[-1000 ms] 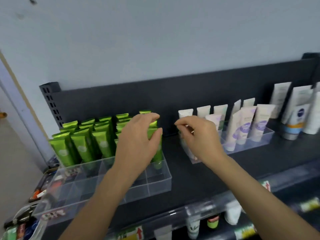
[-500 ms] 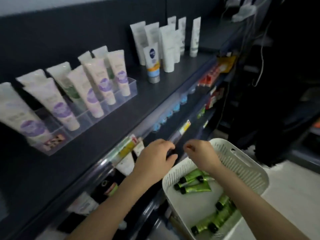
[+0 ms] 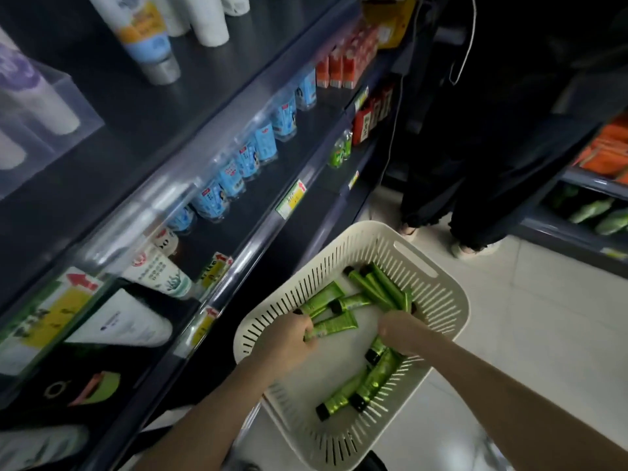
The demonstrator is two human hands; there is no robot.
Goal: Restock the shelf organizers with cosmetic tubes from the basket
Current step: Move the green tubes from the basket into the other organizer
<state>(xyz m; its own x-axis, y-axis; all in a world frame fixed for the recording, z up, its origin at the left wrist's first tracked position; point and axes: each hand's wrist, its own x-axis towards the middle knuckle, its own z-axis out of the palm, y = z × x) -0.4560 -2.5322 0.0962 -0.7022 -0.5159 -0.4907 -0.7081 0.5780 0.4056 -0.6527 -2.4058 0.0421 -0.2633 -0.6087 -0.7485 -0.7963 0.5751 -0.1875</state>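
Nearest, two bare forearms reach down into a cream slotted basket (image 3: 368,229) that sits low beside the shelving, above the pale tiled floor (image 3: 543,317). The left hand (image 3: 289,338) is at the basket's shelf side, its fingers curled round the cap end of a green tube (image 3: 334,326) that lies flat and points away from it. The right hand (image 3: 404,331) is pressed down near the basket's middle, knuckles up, fingers tucked under and hidden, so I cannot tell whether it grips anything. Just below that hand, a few near tubes (image 3: 370,382) lie loose along the basket's near side, black caps towards the bottom edge of the view. Beyond both hands, a far bundle of tubes (image 3: 377,290) lies crossed against the far wall under the handle slot. To the left rises the dark shelf unit (image 3: 176,107): lower tiers carry white bottles and yellow price tags, and a middle tier has a row of small blue-labelled bottles (image 3: 234,178). On the top tier, at the upper left, stands a clear organizer (image 3: 74,96) with pale tubes in it, well apart from the basket. Farthest off, a person in black clothes (image 3: 475,164) stands in the aisle.
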